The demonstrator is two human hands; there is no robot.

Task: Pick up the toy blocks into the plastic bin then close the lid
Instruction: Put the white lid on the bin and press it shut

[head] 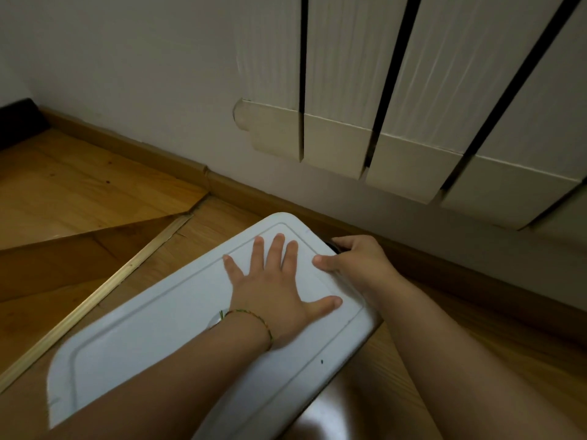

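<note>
Lower centre of the frame: my left hand [273, 300] presses flat, fingers spread, on the white lid [152, 331] covering the plastic bin [320, 411], my right hand [355, 258] gripping the lid's far edge. No blocks visible; only final seating seems left.

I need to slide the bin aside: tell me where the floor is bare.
Bare wooden floor lies left of the lid, up to the skirting board. It is crowded on the right: the right hand grips the lid's edge close to the wall, under the radiator.

L hand [273, 293] flat on white lid [152, 331], R hand [355, 258] gripping lid's far edge, wood floor [79, 185]
</note>
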